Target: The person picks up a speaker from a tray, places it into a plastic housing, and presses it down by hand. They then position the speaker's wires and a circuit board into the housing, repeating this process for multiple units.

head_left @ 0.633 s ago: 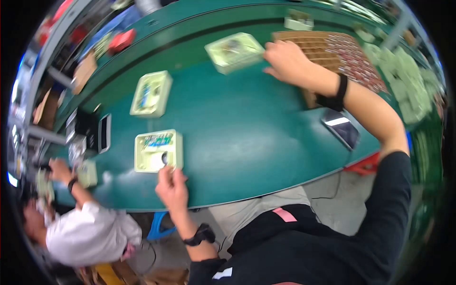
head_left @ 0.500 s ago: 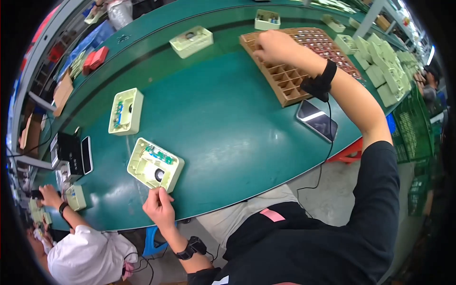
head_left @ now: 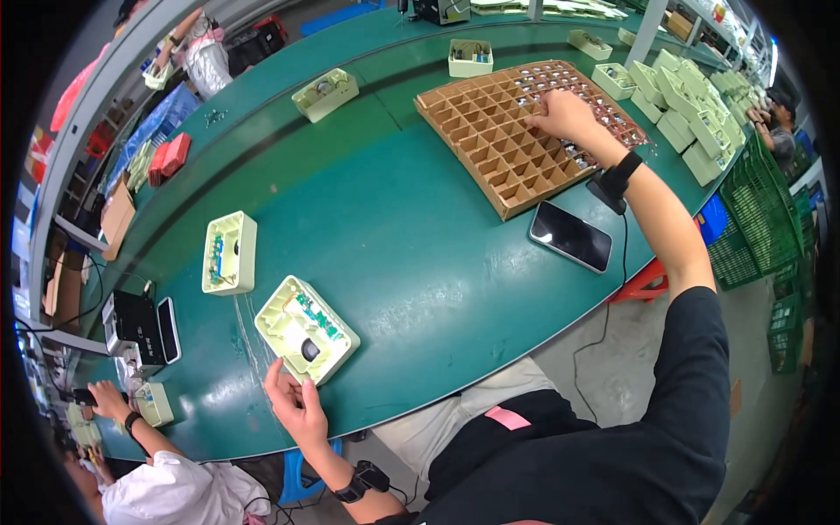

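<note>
A cream plastic housing point(head_left: 282, 325) lies open side up on the table in front of me, with a green circuit board point(head_left: 318, 315) and a round black part point(head_left: 310, 350) inside. My left hand point(head_left: 297, 411) is at its near corner, thumb and fingers apart and touching the wall. Farther off to the right lies a cardboard divider tray point(head_left: 490, 153); small metallic parts fill its right-hand cells, while many left-hand cells are bare. My right hand point(head_left: 569, 120) reaches over the border between them, fingertips pinched down at a cell. Whatever they pinch is hidden.
A phone point(head_left: 570, 236) lies beside the tray. Another housing point(head_left: 229, 252) sits to the left, and more stand along the far side point(head_left: 325, 94). Stacked housings point(head_left: 682, 109) rise at right. A co-worker's hand point(head_left: 108, 401) is at lower left. A cable point(head_left: 624, 254) hangs from my right wrist.
My right hand has moved rightward across the tray, from its bare cells to the edge of the filled ones. The left fingers have spread apart at the housing's corner. The view has shifted.
</note>
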`<state>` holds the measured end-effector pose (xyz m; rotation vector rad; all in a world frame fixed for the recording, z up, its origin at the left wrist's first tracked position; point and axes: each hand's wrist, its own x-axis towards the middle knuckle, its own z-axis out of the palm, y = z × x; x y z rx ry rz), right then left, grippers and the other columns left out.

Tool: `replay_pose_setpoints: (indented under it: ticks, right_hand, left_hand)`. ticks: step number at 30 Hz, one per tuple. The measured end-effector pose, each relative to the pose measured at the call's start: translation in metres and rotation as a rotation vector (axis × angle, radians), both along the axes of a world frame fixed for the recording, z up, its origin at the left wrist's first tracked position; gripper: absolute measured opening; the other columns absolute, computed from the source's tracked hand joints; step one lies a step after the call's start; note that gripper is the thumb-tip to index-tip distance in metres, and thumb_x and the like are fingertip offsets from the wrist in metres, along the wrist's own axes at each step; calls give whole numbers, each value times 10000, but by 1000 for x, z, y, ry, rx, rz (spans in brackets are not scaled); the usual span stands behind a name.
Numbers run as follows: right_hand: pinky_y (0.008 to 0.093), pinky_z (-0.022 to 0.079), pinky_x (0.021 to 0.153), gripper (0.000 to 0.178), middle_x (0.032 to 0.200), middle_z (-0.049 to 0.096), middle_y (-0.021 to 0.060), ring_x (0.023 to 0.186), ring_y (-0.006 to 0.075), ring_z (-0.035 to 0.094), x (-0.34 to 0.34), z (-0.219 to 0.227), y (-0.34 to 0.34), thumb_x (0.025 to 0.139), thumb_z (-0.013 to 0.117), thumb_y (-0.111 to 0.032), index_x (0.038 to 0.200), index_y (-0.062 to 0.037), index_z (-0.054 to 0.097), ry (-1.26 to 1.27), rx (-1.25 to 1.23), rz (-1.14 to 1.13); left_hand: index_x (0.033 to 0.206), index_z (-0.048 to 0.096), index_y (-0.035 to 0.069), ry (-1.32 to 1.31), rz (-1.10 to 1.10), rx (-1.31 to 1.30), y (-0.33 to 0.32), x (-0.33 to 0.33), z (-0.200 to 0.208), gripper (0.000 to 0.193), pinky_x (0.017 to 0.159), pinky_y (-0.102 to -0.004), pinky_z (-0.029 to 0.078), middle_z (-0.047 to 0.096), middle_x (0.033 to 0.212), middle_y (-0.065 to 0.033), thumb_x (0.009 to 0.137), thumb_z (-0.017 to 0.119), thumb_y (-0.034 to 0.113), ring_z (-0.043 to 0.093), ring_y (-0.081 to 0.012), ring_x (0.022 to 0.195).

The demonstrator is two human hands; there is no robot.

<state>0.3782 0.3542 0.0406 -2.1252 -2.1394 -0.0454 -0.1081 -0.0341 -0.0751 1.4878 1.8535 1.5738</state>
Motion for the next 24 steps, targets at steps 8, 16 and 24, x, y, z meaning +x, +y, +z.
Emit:
replay_pose_setpoints:
  ticks: [8, 16, 24]
  right_hand:
    - [414, 535, 579, 204, 613, 650, 121, 574, 254, 663, 20, -40, 48, 801, 709, -162, 676, -17, 639, 393, 166, 135]
    - [258, 368, 452, 200, 698, 515, -8, 551, 112, 520, 14, -4, 22, 1001, 601, -211, 835, -129, 526, 1356, -263, 7]
    - [284, 445, 609, 188, 879, 549, 43, 765, 149, 525, -41, 56, -137, 1033, 581, -270, 945, -142, 474, 1779, -298, 549]
  left_hand:
    - [1446, 491, 12, -11, 67, -110, -12, -4, 22, 469, 619, -223, 339, 556, 847, 5, 997, 608, 83, 469, -58, 716]
    - [1385, 573, 13, 430, 174, 25, 6, 9, 35, 504, 845, -352, 522, 669, 1129, -160, 882, 560, -15, 653, -273, 973]
    - [1294, 632, 4, 218, -92, -74, 9, 38, 38, 508, 1063, -468, 465, 550, 1510, -257, 797, 527, 3, 590, -395, 1235]
